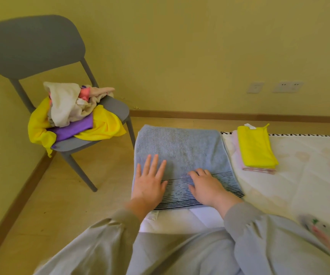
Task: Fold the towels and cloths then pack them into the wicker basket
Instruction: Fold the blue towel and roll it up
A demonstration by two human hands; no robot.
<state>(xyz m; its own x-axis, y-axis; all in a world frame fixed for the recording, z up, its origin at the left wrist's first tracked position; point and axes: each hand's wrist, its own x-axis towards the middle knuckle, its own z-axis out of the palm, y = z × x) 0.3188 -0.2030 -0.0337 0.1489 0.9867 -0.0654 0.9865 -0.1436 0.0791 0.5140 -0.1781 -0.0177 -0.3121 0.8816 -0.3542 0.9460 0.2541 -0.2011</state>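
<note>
Blue-grey towel (180, 149) lying folded as flat rectangle on white mattress (309, 175), terry surface looking smooth, dark striped band running across near edge. Left grip (149, 183) resting flat on towel's near-left part, fingers straight and spread. Right grip (205, 185) sitting on striped band, fingers bent, tips pressing on cloth. Right of towel, folded yellow cloth (256, 149) lying on folded pink cloth (259, 170). Left of towel and farther away, grey chair (31, 46) carrying loose pile of cloths (70, 112): white, yellow, purple, pink.

Pale mattress (309, 185) under blue towel (180, 147) and pink-and-yellow folded stack (255, 149)
</note>
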